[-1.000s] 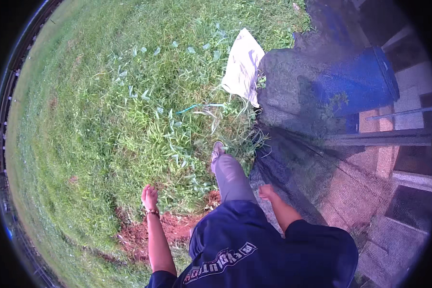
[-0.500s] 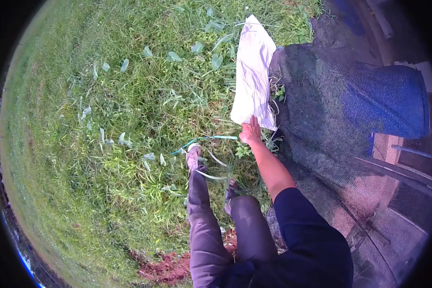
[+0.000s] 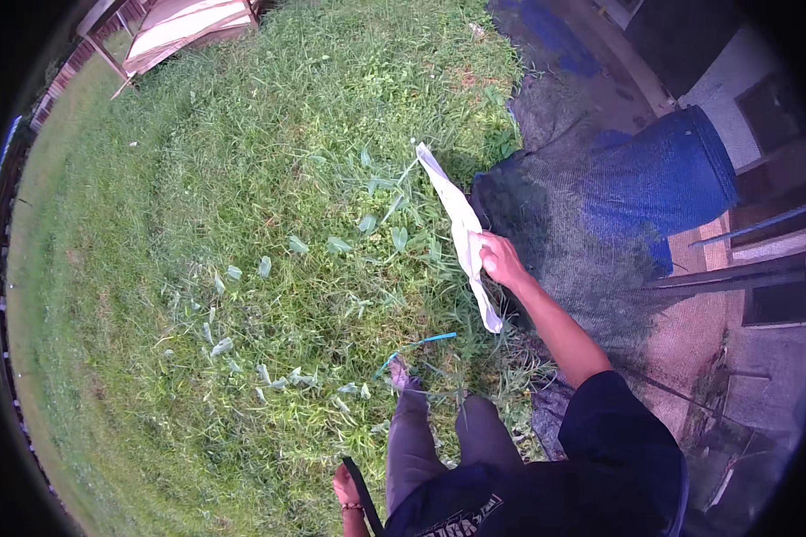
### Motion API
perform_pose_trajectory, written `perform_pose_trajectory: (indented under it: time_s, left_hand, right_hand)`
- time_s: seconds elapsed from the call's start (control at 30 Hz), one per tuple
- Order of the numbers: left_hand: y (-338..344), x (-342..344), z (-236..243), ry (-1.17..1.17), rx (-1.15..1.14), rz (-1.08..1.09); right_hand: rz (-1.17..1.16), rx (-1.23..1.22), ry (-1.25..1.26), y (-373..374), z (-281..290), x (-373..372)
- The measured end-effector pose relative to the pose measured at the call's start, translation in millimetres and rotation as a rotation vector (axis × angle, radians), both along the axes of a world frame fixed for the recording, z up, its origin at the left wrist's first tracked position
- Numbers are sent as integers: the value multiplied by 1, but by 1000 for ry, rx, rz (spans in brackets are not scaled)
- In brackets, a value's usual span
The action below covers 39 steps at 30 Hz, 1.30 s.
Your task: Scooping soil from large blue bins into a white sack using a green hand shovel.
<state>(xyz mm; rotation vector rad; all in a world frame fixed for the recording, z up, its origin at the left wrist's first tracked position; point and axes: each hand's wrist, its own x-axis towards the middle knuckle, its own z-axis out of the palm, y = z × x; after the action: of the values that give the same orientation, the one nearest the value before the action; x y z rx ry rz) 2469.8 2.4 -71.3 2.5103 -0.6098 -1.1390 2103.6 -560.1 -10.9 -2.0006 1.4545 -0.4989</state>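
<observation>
My right hand (image 3: 501, 259) is closed on the middle of a long white sheet (image 3: 457, 210), cloth or sack, which I cannot tell. The sheet is narrow and folded together, its far end pointing up and left and its near end hanging toward my feet. My left hand (image 3: 346, 488), with a bracelet at the wrist, is low in the view by my left leg. Its fingers look curled at a flat black strip (image 3: 364, 497) that runs down toward my body; part of the grip is hidden. Cut leaves (image 3: 338, 244) lie scattered left of the sheet.
Dark netting (image 3: 555, 215) borders the grass on the right, with a large blue barrel (image 3: 663, 170) behind it. A turquoise strip (image 3: 430, 339) lies by my shoe (image 3: 398, 369). A wooden structure (image 3: 184, 31) stands far left.
The white sheet was spread wide with my right hand at its near edge; now that hand grips its middle and it is narrow. My left hand has come into view. The view has shifted.
</observation>
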Motion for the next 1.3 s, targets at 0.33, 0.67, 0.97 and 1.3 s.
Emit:
perform_pose_trajectory:
  time_s: [0.33, 0.67, 0.97, 1.3]
  left_hand:
    - [-416, -132, 262, 461, -782, -670]
    - [-386, -144, 352, 134, -1011, -1279]
    - [-255, -210, 467, -100, -1358, -1895]
    - [-94, -318, 539, 114, -1826, -2367]
  right_hand:
    - [-386, -183, -284, 137, 269, 43]
    - [-806, -512, -120, 352, 305, -14]
    - [-1076, -632, -35, 578, 359, 13]
    - [-1601, -719, -10, 764, 381, 48]
